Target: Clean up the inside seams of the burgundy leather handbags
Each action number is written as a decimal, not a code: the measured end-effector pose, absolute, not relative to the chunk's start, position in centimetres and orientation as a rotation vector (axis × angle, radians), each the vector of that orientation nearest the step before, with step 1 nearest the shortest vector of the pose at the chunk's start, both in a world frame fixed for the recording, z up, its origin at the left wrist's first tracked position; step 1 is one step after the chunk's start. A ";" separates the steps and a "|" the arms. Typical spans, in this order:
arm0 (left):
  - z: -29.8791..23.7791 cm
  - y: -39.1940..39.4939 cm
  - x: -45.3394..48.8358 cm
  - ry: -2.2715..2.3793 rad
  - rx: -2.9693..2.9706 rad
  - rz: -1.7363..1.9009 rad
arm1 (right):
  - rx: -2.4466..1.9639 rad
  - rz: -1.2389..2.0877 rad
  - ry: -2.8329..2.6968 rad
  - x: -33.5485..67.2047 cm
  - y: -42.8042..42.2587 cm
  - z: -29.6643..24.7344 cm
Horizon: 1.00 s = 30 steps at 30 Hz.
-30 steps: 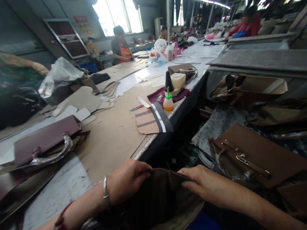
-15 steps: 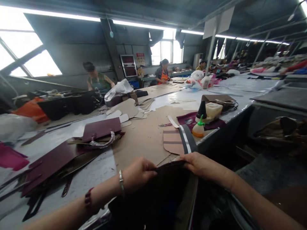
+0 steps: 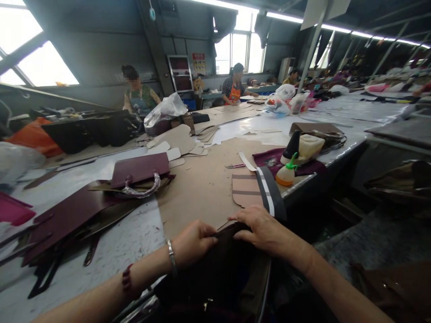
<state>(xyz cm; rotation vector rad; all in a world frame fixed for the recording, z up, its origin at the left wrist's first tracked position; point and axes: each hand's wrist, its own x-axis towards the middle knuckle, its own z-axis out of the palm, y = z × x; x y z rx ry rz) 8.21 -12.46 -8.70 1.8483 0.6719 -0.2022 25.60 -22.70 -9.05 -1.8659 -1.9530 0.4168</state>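
My left hand (image 3: 193, 242) and my right hand (image 3: 262, 229) both grip the top edge of a dark brown bag piece (image 3: 222, 273) at the near edge of the table (image 3: 131, 237). The fingers of each hand are curled over that edge, and the two hands are close together. The piece hangs down in front of me, below the table edge. A silver bangle and a red bead bracelet sit on my left wrist.
On the brown card sheet (image 3: 198, 188) lie a striped pattern piece (image 3: 256, 190), an orange glue bottle (image 3: 286, 172) and a black cone. A maroon bag with a wrapped handle (image 3: 139, 172) lies left. Several people work at the far end. Brown bags are stacked low at right.
My hands have moved closer together along the bag's edge and lifted it up to the table edge. The view has swung up and left from the bags on the right.
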 end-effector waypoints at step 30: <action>-10.0 -12.5 8.1 0.672 1.762 -0.267 | -1.882 0.580 -1.907 24.4 -21.3 -10.9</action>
